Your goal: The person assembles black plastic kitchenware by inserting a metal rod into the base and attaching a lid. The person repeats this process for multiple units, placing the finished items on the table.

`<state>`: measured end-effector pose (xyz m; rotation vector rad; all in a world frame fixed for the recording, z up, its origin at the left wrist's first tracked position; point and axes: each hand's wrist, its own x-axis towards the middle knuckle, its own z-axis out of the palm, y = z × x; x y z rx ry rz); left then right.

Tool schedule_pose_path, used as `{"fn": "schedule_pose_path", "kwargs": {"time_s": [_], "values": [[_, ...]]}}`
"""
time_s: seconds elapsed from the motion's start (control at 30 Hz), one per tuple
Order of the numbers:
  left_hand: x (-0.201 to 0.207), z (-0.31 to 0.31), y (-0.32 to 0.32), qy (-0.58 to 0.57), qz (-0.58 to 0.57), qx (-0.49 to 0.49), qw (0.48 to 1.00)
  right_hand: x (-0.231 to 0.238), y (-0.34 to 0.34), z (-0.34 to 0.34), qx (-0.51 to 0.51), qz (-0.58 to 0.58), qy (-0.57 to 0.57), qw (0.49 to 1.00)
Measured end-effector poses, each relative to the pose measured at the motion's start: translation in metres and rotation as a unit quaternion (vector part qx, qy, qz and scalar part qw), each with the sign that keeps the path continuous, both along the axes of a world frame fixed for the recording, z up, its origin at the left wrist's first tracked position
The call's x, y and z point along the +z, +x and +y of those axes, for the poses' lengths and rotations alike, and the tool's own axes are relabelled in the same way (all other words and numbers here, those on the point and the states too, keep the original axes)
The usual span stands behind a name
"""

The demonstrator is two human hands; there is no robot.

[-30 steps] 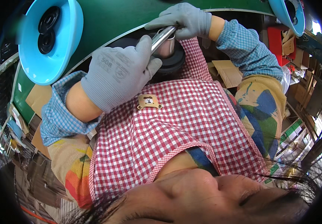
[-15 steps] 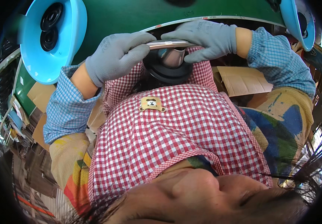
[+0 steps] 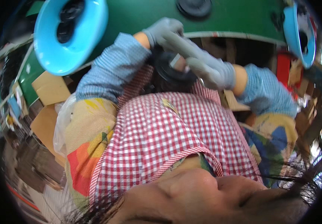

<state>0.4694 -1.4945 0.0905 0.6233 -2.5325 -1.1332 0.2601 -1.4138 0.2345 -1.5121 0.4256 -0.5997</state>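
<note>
My left hand (image 3: 164, 31), in a grey glove, is closed at the near edge of the green table, on the far side of a round black base (image 3: 163, 71). Toward me and to the right, my gloved right hand (image 3: 213, 71) lies slantwise with its fingers pressed together, pointing at the left hand. Between them a short shiny metal post (image 3: 178, 62) rises from the base. The metal bar that both hands grip on top is almost wholly covered by the gloves. Motion smears the fingers.
On the green table (image 3: 142, 15), a blue bowl (image 3: 100, 26) at left holds black rings, and a black disc (image 3: 194, 8) lies farther back. Another blue bowl (image 3: 291, 30) stands right, near a red box (image 3: 283, 69). Cardboard (image 3: 51, 89) is at lower left.
Both hands have swung clockwise: the left went right and away from me, the right came nearer. The bar turned from crosswise to slanting. The view has shifted, bringing the black disc further in.
</note>
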Motion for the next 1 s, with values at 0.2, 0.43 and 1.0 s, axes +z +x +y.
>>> {"fn": "schedule_pose_path", "kwargs": {"time_s": [0.2, 0.43, 1.0], "values": [[0.167, 0.086, -0.010, -0.466, -0.129, 0.258, 0.836, -0.004, -0.012, -0.006, 0.017, -0.129, 0.251, 0.959], [0.149, 0.118, -0.059, -0.232, 0.082, 0.082, 0.966, -0.004, -0.001, -0.009, 0.045, -0.043, 0.246, 0.967], [0.128, 0.094, -0.044, -0.057, 0.223, 0.027, 0.973, -0.106, 0.030, -0.039, -0.141, -0.013, -0.135, 0.981]]}}
